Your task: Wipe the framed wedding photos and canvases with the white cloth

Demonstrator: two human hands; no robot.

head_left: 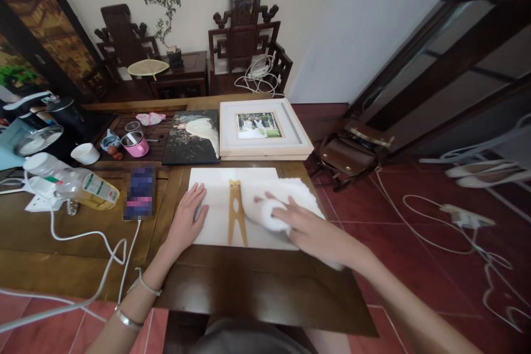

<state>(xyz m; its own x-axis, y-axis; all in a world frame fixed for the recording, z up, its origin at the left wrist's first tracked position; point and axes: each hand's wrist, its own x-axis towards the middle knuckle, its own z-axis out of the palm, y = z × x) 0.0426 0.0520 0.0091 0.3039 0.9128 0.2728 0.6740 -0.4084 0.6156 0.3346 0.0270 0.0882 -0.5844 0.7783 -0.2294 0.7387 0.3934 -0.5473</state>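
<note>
A white board (219,215) lies flat near the front of the wooden table (249,287), with a wooden stand piece (236,213) on its back. My left hand (188,220) rests flat on the board's left edge, fingers spread. My right hand (305,227) presses a bunched white cloth (276,213) onto the board's right part, fingers curled over the cloth.
A white framed photo (263,127) and a dark photo print (193,135) lie behind the board. A phone (140,192), an oil bottle (78,185), a pink cup (135,144), a kettle (68,110) and cables sit at left. A brown bag (348,155) stands on the floor right.
</note>
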